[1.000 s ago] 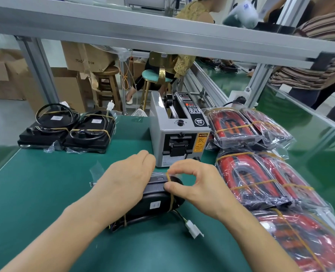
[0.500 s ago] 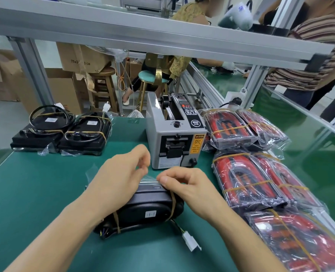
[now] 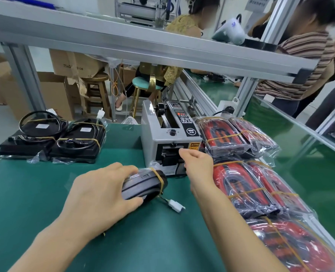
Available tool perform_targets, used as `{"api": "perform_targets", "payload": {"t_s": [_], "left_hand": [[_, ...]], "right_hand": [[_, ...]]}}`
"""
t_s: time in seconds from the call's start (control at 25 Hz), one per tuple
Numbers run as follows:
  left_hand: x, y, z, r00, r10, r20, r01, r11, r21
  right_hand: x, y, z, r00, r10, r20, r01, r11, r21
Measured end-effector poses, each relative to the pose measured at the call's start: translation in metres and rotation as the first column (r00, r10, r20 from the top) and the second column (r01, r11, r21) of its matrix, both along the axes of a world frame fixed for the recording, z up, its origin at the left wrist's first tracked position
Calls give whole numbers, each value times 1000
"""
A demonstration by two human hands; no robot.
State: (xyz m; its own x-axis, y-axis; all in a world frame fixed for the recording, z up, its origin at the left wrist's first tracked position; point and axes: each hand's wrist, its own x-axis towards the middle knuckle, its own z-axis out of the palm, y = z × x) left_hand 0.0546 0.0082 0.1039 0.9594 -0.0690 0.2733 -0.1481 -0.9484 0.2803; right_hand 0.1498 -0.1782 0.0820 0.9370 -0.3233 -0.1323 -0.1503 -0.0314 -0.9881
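Steadying is falling to the left hand (image 3: 101,195), gripping the bagged black unit (image 3: 143,186) on the tabletop (image 3: 35,193), while the right hand (image 3: 199,165) is hovering curled at the tape dispenser (image 3: 152,146) outlet, contents indeterminable.

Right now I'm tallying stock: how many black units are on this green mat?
3. Two black units lie side by side at the far left of the green mat; the third black unit is held by the left hand before the tape dispenser. None seems hidden.
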Motion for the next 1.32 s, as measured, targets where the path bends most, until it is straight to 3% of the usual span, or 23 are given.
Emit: {"api": "perform_targets", "payload": {"t_s": [0.2, 0.44, 0.64, 0.76, 0.92, 1.04, 1.32], "left_hand": [[7, 3, -6, 993, 115, -38, -112, 992, 66], [6, 3, -8, 991, 121, -48, -118, 991, 58], [0, 0, -5, 988, 125, -85, -121, 991, 48], [-1, -3, -4, 985, 133, -106, -126, 990, 67], [2, -3, -8, 991, 67, -117, -70, 997, -15], [-2, -3, -12, 995, 40, -94, -55, 985, -164], [-8, -5, -14, 999, 34, -13, -35, 979, -202]], "right_hand": [[10, 6, -5, 996, -37, -81, 36, 999, -5], [13, 14, -7, 990, -106, -91, 104, 994, -17], [20, 23, -5, 967, -157, -202, 188, 972, 143], [-1, 13, 2, 974, 79, -214, -11, 953, 302], [-51, 13, 10, 884, 461, -73, -445, 880, 164], [-60, 21, 3, 890, 456, -7, -451, 883, 130], [-64, 31, -7, 939, 343, -11, -336, 924, 184]]}}
